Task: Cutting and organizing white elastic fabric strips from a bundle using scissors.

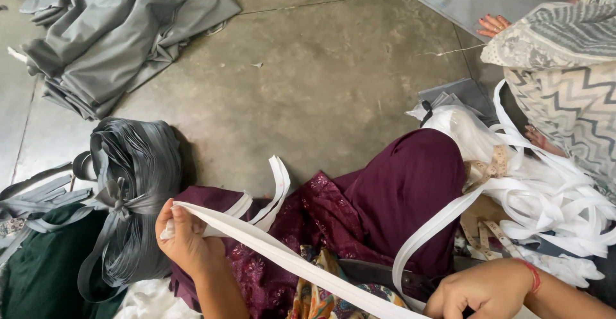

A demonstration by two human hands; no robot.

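Left hand: closed in a pinch on the white strip, thumb and fingers pressed on it where short loose ends fan out behind.
Right hand: curled shut at the lower edge of the view, gripping the far length of the same strip; a red thread is worn at the wrist.
White strip: stretched taut between the two hands across the lap, over the maroon cloth; from the right hand it is looped up and back to the heap of white strips on the floor at the right.
Step in hand: a length of strip appears to be drawn out and held straight, as for measuring or sorting.
Next move: judged to call for even tension kept and a clean feed from the heap, without snagging.
Nearby: a tied bundle of grey strips at the left; folded grey fabric at the top left corner of the floor; another person's patterned sleeve at the right.
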